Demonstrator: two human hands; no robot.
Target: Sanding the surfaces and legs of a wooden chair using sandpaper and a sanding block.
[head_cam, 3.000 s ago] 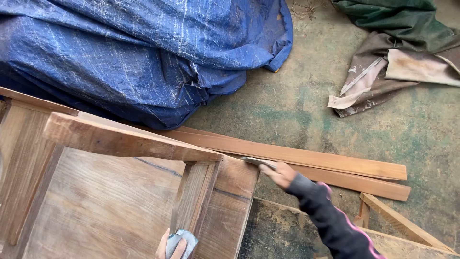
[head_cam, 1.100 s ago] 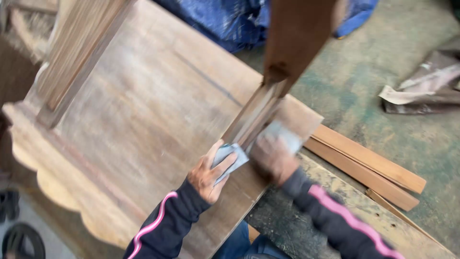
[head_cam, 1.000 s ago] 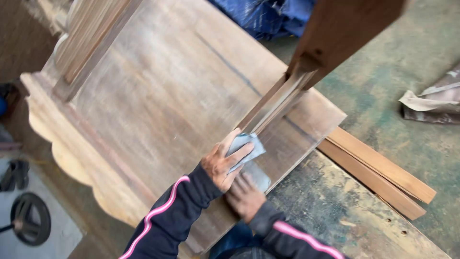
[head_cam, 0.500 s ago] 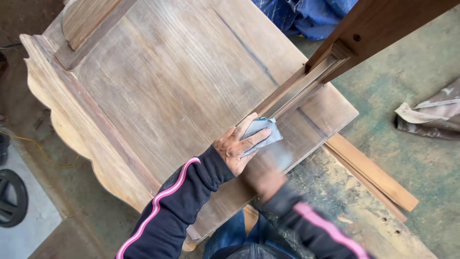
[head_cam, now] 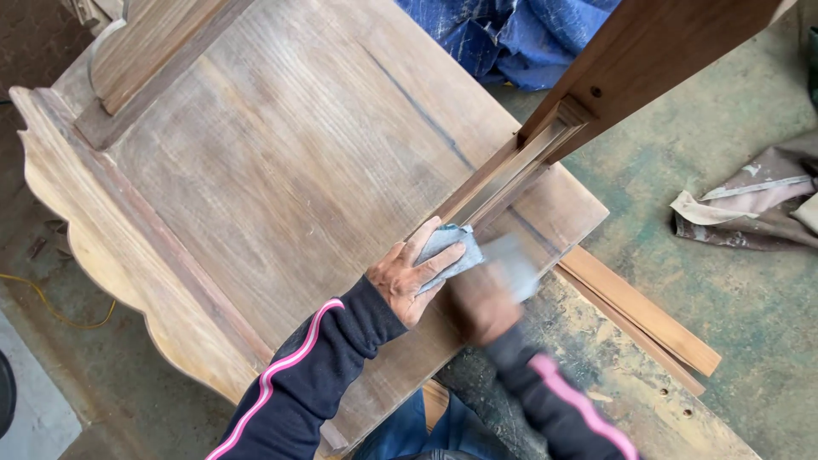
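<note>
An unfinished wooden piece of furniture lies on its side, its broad panel [head_cam: 281,179] facing up and one leg [head_cam: 511,175] rising toward me at the upper right. My left hand [head_cam: 407,279] presses a grey sheet of sandpaper [head_cam: 447,252] against the base of that leg where it meets the panel. My right hand [head_cam: 481,300] is blurred with motion just right of it, and it grips another grey sheet of sandpaper [head_cam: 515,264] near the panel's edge. Both arms wear dark sleeves with a pink stripe.
A blue tarpaulin [head_cam: 520,34] lies beyond the furniture. Wooden slats [head_cam: 643,319] rest on the green concrete floor to the right, with a crumpled brown cloth [head_cam: 754,200] farther right. A yellow cable [head_cam: 60,311] runs along the floor at the left.
The view has swung over the panel. My left hand stays with its sandpaper at the leg's base. My right hand keeps moving back and forth beside it.
</note>
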